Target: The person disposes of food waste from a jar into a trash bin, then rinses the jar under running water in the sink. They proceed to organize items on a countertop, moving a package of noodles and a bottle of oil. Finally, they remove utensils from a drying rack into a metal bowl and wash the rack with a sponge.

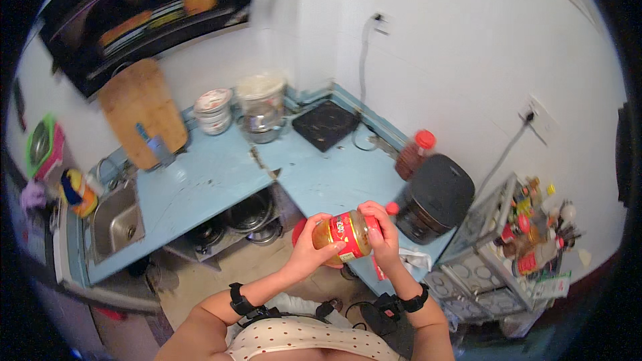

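Observation:
In the head view, a glass jar (342,237) with a red label and a red lid is held tilted in front of my body, over the counter's near edge. My left hand (314,245) wraps round the body of the jar, its thumb across the label. The fingers of my right hand (379,232) close round the red lid (372,225) at the jar's right end. Whether the lid is loose cannot be told. Just beyond the right hand stands a black rice cooker (435,195), with a small red cap (392,208) beside it.
The blue L-shaped counter (200,185) bears a black induction plate (326,124), stacked bowls (213,112), a lidded container (261,95), a red-capped jar (415,154) and a leaning wooden cutting board (143,110). A steel sink (120,223) lies left; a rack of bottles (531,240) stands right.

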A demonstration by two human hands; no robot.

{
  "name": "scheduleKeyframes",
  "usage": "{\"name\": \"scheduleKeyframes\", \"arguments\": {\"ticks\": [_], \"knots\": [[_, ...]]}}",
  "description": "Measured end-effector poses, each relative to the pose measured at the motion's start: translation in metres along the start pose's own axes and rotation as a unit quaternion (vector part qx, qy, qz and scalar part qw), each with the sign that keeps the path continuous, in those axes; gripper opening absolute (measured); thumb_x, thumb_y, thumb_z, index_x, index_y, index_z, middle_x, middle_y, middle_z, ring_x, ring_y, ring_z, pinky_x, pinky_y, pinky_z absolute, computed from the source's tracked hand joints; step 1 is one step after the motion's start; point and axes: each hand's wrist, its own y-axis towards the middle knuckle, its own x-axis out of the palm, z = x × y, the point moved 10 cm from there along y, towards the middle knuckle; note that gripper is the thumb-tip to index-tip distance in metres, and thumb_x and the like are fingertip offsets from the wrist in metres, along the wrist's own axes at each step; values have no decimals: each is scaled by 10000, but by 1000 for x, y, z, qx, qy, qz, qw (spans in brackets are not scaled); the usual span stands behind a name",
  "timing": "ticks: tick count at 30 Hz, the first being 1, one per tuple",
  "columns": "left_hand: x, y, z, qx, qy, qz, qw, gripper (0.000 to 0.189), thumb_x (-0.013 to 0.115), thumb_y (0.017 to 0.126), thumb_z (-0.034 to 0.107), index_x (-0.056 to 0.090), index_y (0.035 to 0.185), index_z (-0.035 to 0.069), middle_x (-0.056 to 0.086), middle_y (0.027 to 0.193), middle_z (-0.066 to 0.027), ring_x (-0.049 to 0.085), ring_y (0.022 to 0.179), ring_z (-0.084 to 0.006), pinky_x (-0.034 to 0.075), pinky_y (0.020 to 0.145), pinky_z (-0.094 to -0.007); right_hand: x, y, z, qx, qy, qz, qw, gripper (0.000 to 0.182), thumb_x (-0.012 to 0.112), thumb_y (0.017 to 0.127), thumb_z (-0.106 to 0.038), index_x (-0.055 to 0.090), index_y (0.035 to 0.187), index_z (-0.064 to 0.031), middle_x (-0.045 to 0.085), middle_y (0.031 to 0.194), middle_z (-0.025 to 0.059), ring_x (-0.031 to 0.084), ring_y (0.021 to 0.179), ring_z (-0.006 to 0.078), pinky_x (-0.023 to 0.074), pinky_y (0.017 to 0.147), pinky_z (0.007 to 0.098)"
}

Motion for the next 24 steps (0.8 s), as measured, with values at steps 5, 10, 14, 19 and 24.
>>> {"name": "scheduleKeyframes", "arguments": {"ticks": [5, 10, 14, 19, 24], "knots": [[-130, -86, 59, 305, 258, 217, 891, 745, 761, 581, 194, 282, 1135, 58, 338, 1133, -123, 351, 1082, -234, 309, 908, -376, 156, 30, 5, 107, 27, -162, 981, 445, 468, 790, -143, 374, 1213, -38, 433, 1154, 138, 411, 1087, 227, 296, 926, 302], [-259, -208, 104, 353, 364, 354, 786, 764, 772, 566, 205, 255, 1113, 74, 270, 1157, -153, 310, 1105, -271, 298, 918, -380, 365, 34, -18, 149, 147, -402, 891, 521, 534, 809, -278, 337, 1244, -70, 449, 1138, 93, 432, 1033, 162, 344, 889, 298], [-347, -313, 102, 311, 388, 459, 737, 783, 774, 563, 159, 227, 1117, 70, 273, 1154, -145, 314, 1115, -255, 319, 913, -378, 529, 2, -52, 96, 116, -561, 814, 493, 576, 782, -294, 393, 1181, -71, 488, 1065, 81, 460, 978, 157, 369, 859, 292], [-436, -464, 54, 181, 170, 653, 716, 695, 722, 634, 160, 262, 1147, 67, 356, 1120, -114, 398, 1036, -212, 375, 846, -361, 711, -51, -112, -40, 111, -709, 695, 521, 621, 741, -312, 416, 1148, -59, 489, 1067, 73, 456, 996, 162, 362, 874, 297], [-454, -612, -4, 205, 2, 783, 588, 336, 547, 800, 126, 363, 1075, 66, 479, 1017, -82, 512, 900, -163, 455, 695, -277, 885, -72, -182, -97, 160, -737, 650, 575, 639, 700, -363, 419, 1119, -35, 501, 1039, 107, 481, 965, 184, 387, 843, 297]]}}
